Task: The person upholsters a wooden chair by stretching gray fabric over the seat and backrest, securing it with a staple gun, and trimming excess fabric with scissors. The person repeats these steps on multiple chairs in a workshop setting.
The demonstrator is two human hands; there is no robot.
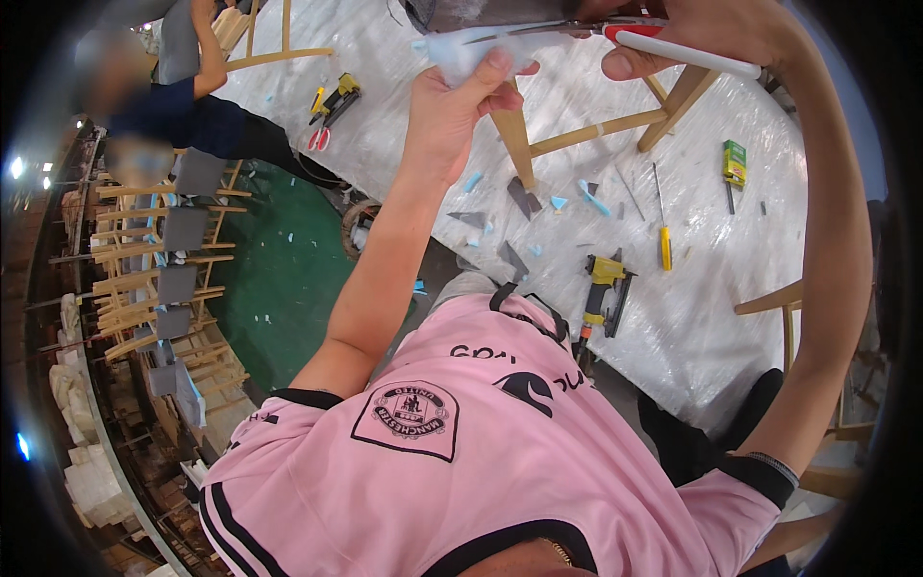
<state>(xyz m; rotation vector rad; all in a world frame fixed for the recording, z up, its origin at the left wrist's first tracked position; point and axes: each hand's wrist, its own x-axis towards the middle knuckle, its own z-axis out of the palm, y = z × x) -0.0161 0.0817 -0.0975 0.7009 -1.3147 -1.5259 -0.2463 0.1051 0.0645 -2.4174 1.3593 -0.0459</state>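
Note:
At the top of the head view, my left hand [445,115] pinches a thin whitish-blue sheet of padding [450,53] between thumb and fingers. My right hand [726,31] is wrapped round scissors with red and white handles [683,53]. Their blades point left and lie along the padding, close above my left thumb. Whether the blades are apart is hard to tell. Just behind is a dark grey upholstered piece [510,12], partly cut off by the frame's edge. Below it, light wooden chair legs [596,132] stand on the plastic-covered table.
A yellow-black staple gun [601,293], a yellow-handled screwdriver [665,248] and a small green-yellow box [735,163] lie on the table [731,317] among foam and fabric scraps. Another staple gun [338,96] lies farther left, near a co-worker [192,115]. Chair frames [163,260] are stacked at left.

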